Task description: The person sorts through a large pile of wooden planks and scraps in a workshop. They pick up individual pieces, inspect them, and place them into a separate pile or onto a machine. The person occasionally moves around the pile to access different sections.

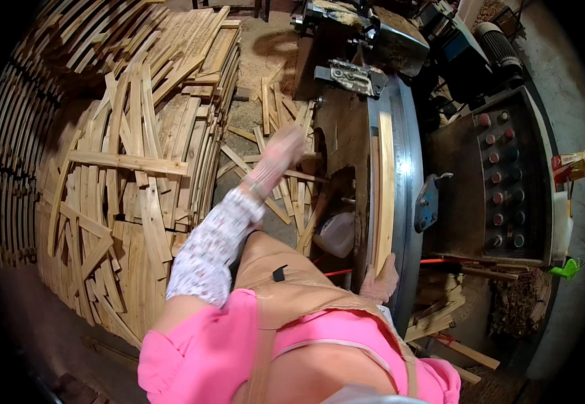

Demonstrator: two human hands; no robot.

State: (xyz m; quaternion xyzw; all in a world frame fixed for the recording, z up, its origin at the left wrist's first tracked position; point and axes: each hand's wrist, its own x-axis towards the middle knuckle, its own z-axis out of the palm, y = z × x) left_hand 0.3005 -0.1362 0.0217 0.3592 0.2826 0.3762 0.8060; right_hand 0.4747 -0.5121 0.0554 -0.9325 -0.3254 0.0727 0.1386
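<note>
A long, pale wooden strip (384, 195) lies lengthwise on the metal bed (405, 155) of a woodworking machine. My right hand (378, 281), in a light glove, grips its near end, with the thumb along its right side. My left hand (282, 151), also gloved, reaches forward over the gap between the machine and the wood stacks. Motion blurs its fingers, so I cannot make out their shape, and no held thing shows there. Below that hand, several loose strips (277, 202) lie scattered on the floor.
Stacked boards with loose strips (127, 161) on top fill the left side. A control panel (504, 178) with several buttons stands right of the bed. A blue metal bracket (427, 204) sits at the bed's edge. A whitish plastic jug (336, 234) stands beside the machine.
</note>
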